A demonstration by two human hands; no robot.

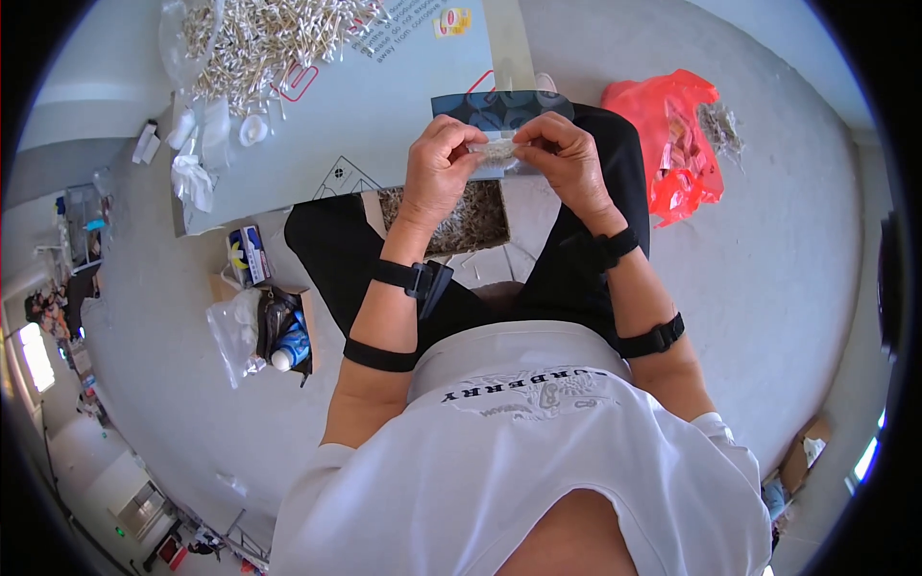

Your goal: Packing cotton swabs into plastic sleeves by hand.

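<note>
White shirt (pixel 538 461) lying nearest, we are pinching a pale bundle (pixel 497 151) with left hand (pixel 442 161) and right hand (pixel 569 161); uneven pulling may be risking spills.

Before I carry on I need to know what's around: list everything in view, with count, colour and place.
Table: 1, pale blue-grey, ahead
Floor: 1, grey, all around
Bundle: 1, whitish, pinched at both ends
Sheet: 1, dark blue, behind bundle
Swabs: many, whitish, table's far left
Open box: 1, brown, table's near edge
Bag: 1, red, floor right
Carton: 1, brown, floor left
Bottle: 1, blue-white, in carton
Far clutter: count unclear, mixed, left rim
Shirt: 1, white, bottom
Trousers: 1 pair, black, flanking open box
Left hand: 1, bare, bundle's left end
Right hand: 1, bare, bundle's right end
</note>
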